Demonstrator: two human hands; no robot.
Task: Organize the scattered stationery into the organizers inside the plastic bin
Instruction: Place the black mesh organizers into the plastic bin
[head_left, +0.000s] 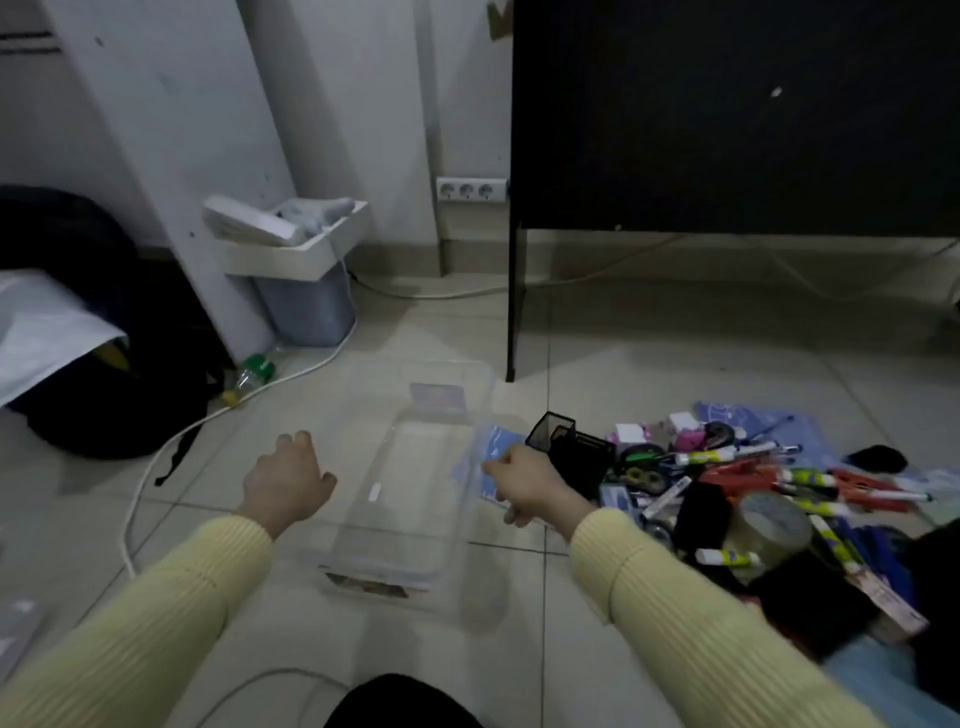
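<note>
A clear plastic bin (415, 566) stands on the tiled floor in front of me, with nothing visible inside it. My left hand (288, 480) hovers just left of the bin, fingers relaxed and holding nothing. My right hand (524, 480) grips a blue patterned flat item (493, 447) at the bin's right rim. A black mesh organizer (569, 441) stands right beside that hand. Further right lies the scattered stationery (769, 483): glue sticks, markers, red scissors, tape rolls and a large roll of packing tape (774, 525).
A black cabinet (727, 114) on thin legs stands behind the pile. A grey waste bin (306, 291) with a white lid sits at the wall. A white cable (171, 441) runs across the floor on the left, next to a black backpack (104, 364) and a plastic bottle (249, 374).
</note>
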